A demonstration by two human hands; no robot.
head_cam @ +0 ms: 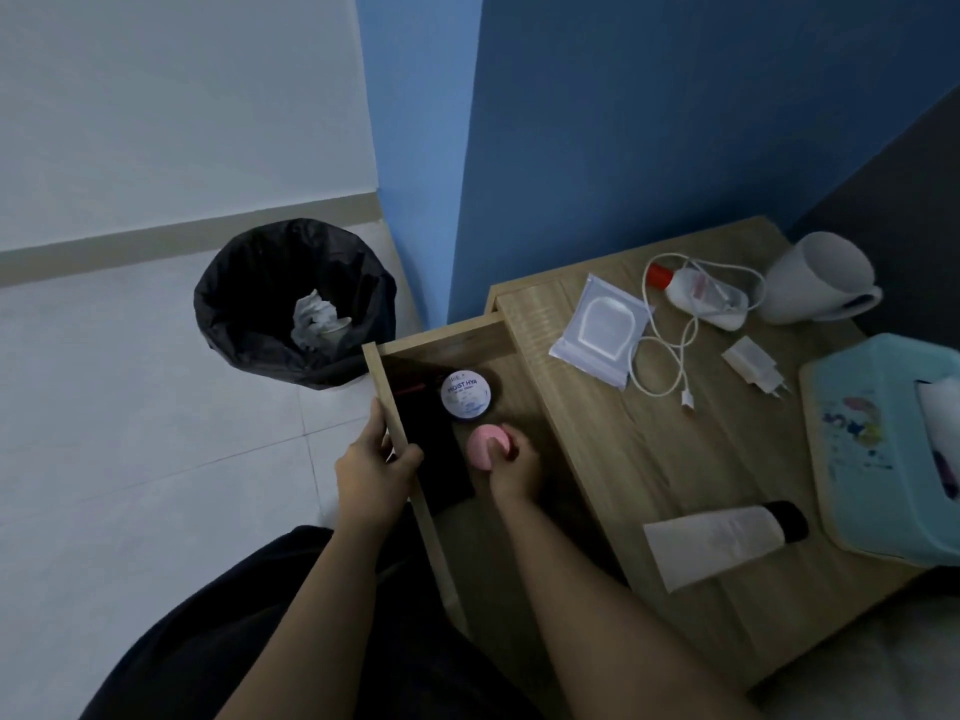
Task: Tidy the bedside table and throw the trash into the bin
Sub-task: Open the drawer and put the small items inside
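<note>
The wooden bedside table (649, 459) has its drawer (410, 350) pulled open. My left hand (376, 470) grips the drawer's front panel. Inside the drawer my right hand (514, 467) holds a small round pink case (483, 444). A white-lidded jar (466, 393) sits beside it on the drawer floor, next to a dark flat object. On the tabletop lie a wipes packet (602, 327), a white cable (670, 350), a charger plug (753, 363), a red-capped bottle (696, 288) and a white tube (722, 537). The black-lined bin (291, 298) holds crumpled paper.
A white mug (815, 278) lies tipped at the table's back right. A teal tissue box (883, 444) stands at the right edge. Blue walls close off the back. Pale tiled floor (156, 407) surrounds the bin at left. My dark-clothed legs fill the bottom.
</note>
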